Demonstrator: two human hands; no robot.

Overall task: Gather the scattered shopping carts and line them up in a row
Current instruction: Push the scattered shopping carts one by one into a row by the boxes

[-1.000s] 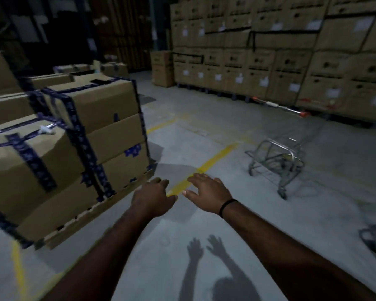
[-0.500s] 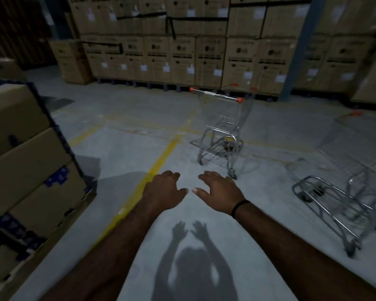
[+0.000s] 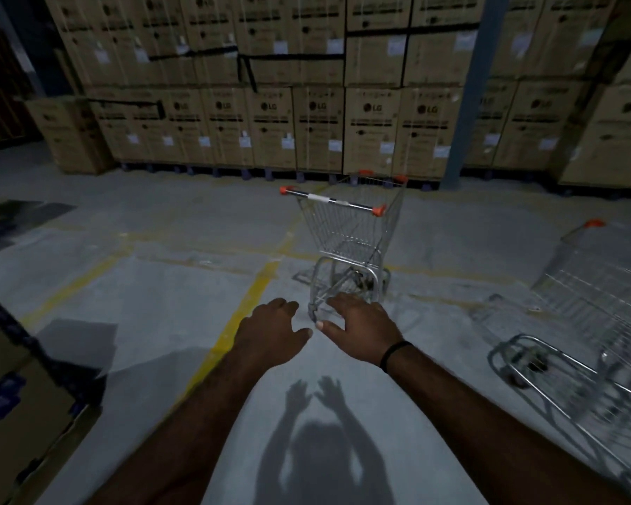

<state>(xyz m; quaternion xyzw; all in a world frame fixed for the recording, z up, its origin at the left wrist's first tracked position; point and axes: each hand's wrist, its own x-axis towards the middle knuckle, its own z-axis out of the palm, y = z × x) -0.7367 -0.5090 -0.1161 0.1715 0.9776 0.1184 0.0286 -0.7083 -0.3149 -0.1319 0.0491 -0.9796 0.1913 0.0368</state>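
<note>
Both of my hands are out in front of me, palms down, fingers loosely spread, and they hold nothing. The left hand [image 3: 270, 331] and right hand [image 3: 357, 329] are close together, thumbs nearly meeting. The nearest cart [image 3: 347, 227] stands upright ahead of them on the floor [image 3: 161, 304], its handle [image 3: 330, 200] turned toward me and not yet within reach. A second cart [image 3: 580, 322] sits well apart to my right. I cannot tell whether it stands square or leans.

I think the main risk is the light. It is dim here, and the thin wire of the baskets fades into the grey concrete, so I could misjudge my reach and catch the mesh instead of the bar. The handle sits at an angle to me, so a push from one end would probably swing the cart toward the stacked cartons [image 3: 317, 129] or the blue column [image 3: 467, 103] behind it. Swivel wheels may also drift on the rough floor. The low frame of the second cart could trip me if I step right without looking.

The carts are bright steel wire, with tapered baskets on curved tube frames and orange plastic caps at the handle ends. The floor is matt, mottled concrete crossed by a worn yellow line [image 3: 248, 304]. The cartons are plain brown cardboard with white labels and dark strapping. More taped boxes [image 3: 22, 395] stand to my left. A thin dark wristband [image 3: 394, 353] circles my right wrist.
</note>
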